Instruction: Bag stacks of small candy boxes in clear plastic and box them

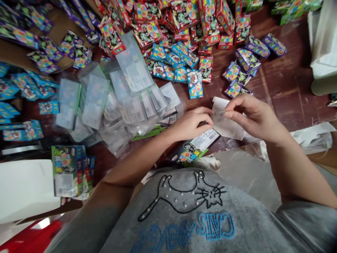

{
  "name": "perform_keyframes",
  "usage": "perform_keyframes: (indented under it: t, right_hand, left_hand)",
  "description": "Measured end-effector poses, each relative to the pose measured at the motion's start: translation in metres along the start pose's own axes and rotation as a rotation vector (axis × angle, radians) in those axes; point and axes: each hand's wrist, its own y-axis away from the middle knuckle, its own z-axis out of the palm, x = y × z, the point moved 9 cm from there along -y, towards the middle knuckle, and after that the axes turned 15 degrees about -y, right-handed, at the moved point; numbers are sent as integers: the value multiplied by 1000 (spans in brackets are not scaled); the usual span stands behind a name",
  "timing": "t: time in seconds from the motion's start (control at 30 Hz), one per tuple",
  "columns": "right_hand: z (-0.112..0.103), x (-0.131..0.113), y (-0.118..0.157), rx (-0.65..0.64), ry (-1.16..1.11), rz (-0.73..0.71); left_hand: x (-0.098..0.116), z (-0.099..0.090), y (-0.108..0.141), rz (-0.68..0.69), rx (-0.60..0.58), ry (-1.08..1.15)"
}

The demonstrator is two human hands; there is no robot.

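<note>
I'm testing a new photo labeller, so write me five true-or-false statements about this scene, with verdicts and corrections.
1. The right hand pinches a whitish sheet. True.
2. Red boxes are heaped at the top of the picture. True.
3. The left hand is wrapped around one of the red boxes. False: the left hand is at the edge of the whitish sheet, apart from the red boxes.
4. Purple boxes lie only at the picture's right. False: more purple boxes lie at the upper left.
5. A barcode label is on the flat packet below the hands. True.
</note>
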Motion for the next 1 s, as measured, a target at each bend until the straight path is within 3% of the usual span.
perform_keyframes:
  t: [0.1,0.2,0.3,0.43,0.53,0.6,0.7,0.77,0.87,0.93,1.0]
  right_hand:
    - [28,14,6,-52,-333,221]
    - [56,26,3,-126,-425,295]
    - [68,28,-3,-109,-303,217]
    - [73,4,3,29,168,-35]
    - [95,-12,10,66,452,-174]
    - [108,-13,8,79,493,-199]
    - [124,-6,-2,52,363,-195]
    - [128,-4,-5,64,239,-223]
    - [128,4,1,148,12,-229]
    - [135,17,7,177,-169,-177]
    - [141,27,11,242,-302,-136]
  left_hand:
    - [-2,-18,20,-62,73,35]
    - [-5,-26,37,-143,107,56]
    - [-5,-32,48,-164,145,80]
    - [-9,-39,64,-204,200,146]
    - [-13,-41,78,-224,216,215]
    - [-15,-44,88,-221,225,247]
    - [-24,-61,110,-218,282,299]
    - [-39,-88,136,-262,445,317]
    - [-60,-135,200,-333,924,376]
    - [-65,-139,238,-344,1158,446]
    - [-62,-116,257,-367,1196,517]
